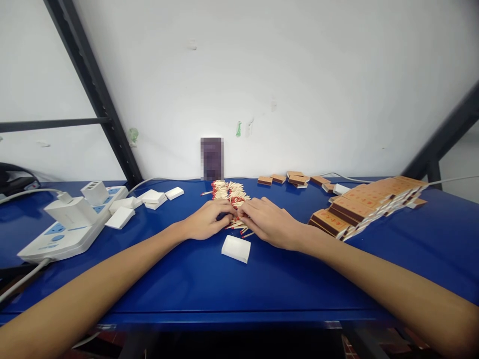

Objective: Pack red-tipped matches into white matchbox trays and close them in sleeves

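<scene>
A loose pile of red-tipped matches [223, 191] lies on the blue table. My left hand [205, 219] is at the pile's near left, its fingers curled around matches with the thumb below. From the other side my right hand [270, 223] meets it, fingertips pinched together among the matches. The two hands' fingertips almost touch, and they partly hide what lies between them. Just in front of the hands rests a white matchbox tray [235, 248], its inside not visible.
Several white trays [154, 199] lie to the left, beside a power strip [84, 239] with chargers plugged in. On the right, brown matchboxes [359, 199] are stacked in rows; a few more [295, 178] lie near the wall. A dark blurred rectangle [212, 158] stands behind the pile.
</scene>
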Tool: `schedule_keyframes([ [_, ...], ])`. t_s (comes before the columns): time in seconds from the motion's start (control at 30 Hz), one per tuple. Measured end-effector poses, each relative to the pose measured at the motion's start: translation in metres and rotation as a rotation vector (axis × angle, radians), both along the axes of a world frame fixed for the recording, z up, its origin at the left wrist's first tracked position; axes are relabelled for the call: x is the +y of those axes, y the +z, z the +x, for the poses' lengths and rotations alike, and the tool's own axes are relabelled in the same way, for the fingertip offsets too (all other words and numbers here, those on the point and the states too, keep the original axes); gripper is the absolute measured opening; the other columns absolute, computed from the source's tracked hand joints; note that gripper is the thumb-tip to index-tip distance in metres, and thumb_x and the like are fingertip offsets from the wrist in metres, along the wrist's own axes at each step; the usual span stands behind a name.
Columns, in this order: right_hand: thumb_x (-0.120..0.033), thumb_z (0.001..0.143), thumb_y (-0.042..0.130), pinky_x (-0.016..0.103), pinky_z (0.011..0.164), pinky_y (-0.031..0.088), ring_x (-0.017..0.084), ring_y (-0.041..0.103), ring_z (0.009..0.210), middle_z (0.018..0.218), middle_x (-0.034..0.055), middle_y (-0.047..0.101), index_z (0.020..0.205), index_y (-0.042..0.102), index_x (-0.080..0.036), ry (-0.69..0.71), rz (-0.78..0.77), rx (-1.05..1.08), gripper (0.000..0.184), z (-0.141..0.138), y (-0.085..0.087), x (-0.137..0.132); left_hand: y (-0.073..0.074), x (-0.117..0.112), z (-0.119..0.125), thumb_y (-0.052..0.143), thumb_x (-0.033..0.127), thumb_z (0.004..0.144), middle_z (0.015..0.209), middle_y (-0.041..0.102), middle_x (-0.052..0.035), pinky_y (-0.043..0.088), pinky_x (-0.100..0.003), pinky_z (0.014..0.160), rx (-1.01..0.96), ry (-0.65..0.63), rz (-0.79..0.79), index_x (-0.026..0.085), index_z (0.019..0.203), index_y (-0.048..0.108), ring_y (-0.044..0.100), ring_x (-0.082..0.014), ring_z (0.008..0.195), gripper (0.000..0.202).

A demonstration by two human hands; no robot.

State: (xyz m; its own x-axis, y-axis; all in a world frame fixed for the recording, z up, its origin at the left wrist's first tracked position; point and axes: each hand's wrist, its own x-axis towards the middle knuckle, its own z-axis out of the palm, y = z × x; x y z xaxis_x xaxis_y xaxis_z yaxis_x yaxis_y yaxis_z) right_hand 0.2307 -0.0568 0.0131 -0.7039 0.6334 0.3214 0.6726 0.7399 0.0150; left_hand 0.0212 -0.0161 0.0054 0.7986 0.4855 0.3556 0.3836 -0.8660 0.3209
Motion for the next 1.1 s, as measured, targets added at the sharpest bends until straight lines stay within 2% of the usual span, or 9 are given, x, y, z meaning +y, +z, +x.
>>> schedule_keyframes([
  [0.2,-0.025,0.099,0.040,0.033,0.074,0.036,0.020,0.053,0.084,0.091,0.0065,0.062,0.095,0.056,-0.018,0.037,-0.024,0.081,0.018,0.007,-0.003,0.004,0.000,0.001,0.000,0.043,0.016,0.089,0.087,0.066,-0.0022,0.044,-0.027,0.077,-0.025,0.029,-0.039,0.017,0.094,0.066,0.059,-0.0149,0.080,0.024],
  [0.37,-0.024,0.098,0.038,0.035,0.077,0.040,0.021,0.055,0.086,0.094,0.0086,0.062,0.099,0.058,-0.017,-0.028,-0.014,0.138,0.021,0.013,-0.001,0.010,0.000,-0.001,0.000,0.045,0.016,0.088,0.091,0.069,-0.0034,0.047,-0.027,0.077,-0.058,0.059,-0.122,0.016,0.093,0.069,0.062,-0.0150,0.081,0.025],
  [0.5,-0.022,0.098,0.036,0.037,0.082,0.042,0.023,0.056,0.093,0.097,0.0096,0.063,0.103,0.060,-0.017,-0.014,-0.074,0.146,0.025,0.014,0.000,0.011,0.002,-0.004,0.001,0.047,0.019,0.089,0.091,0.070,-0.0041,0.048,-0.028,0.079,-0.071,0.063,-0.168,0.015,0.093,0.069,0.063,-0.0154,0.083,0.024],
  [0.6,-0.023,0.096,0.041,0.038,0.084,0.043,0.023,0.055,0.097,0.105,0.0086,0.064,0.111,0.060,-0.021,0.033,-0.142,0.136,0.024,0.015,-0.001,0.008,0.002,-0.004,0.000,0.048,0.019,0.087,0.092,0.070,-0.0032,0.047,-0.027,0.079,-0.071,0.054,-0.193,0.016,0.094,0.069,0.063,-0.0151,0.082,0.022],
  [0.77,-0.033,0.094,0.047,0.041,0.087,0.043,0.025,0.054,0.104,0.120,0.0076,0.062,0.126,0.053,-0.027,0.028,-0.239,0.115,0.033,0.021,-0.002,0.005,0.000,-0.003,-0.003,0.048,0.015,0.083,0.088,0.067,0.0005,0.045,-0.026,0.071,-0.093,0.060,-0.191,0.018,0.093,0.062,0.060,-0.0137,0.077,0.017],
  [0.93,-0.052,0.090,0.049,0.045,0.088,0.042,0.030,0.049,0.115,0.134,0.0083,0.054,0.134,0.047,-0.028,-0.009,-0.321,0.103,0.050,0.021,0.000,0.002,-0.003,-0.001,-0.003,0.044,0.012,0.080,0.090,0.065,0.0003,0.044,-0.026,0.070,-0.136,0.121,-0.159,0.018,0.093,0.059,0.059,-0.0136,0.077,0.021],
  [1.0,-0.054,0.088,0.052,0.044,0.084,0.044,0.031,0.050,0.114,0.133,0.0083,0.055,0.131,0.049,-0.028,-0.031,-0.342,0.093,0.050,0.020,0.002,-0.001,-0.003,0.001,-0.004,0.043,0.010,0.078,0.091,0.065,0.0002,0.044,-0.026,0.071,-0.133,0.122,-0.138,0.018,0.095,0.059,0.058,-0.0135,0.077,0.025],
  [1.1,-0.048,0.085,0.057,0.043,0.082,0.045,0.030,0.052,0.113,0.131,0.0077,0.056,0.128,0.051,-0.029,-0.021,-0.346,0.093,0.047,0.020,0.004,-0.002,-0.003,0.001,-0.004,0.042,0.008,0.076,0.092,0.064,-0.0002,0.045,-0.027,0.075,-0.095,0.081,-0.102,0.018,0.097,0.059,0.058,-0.0141,0.080,0.028],
])
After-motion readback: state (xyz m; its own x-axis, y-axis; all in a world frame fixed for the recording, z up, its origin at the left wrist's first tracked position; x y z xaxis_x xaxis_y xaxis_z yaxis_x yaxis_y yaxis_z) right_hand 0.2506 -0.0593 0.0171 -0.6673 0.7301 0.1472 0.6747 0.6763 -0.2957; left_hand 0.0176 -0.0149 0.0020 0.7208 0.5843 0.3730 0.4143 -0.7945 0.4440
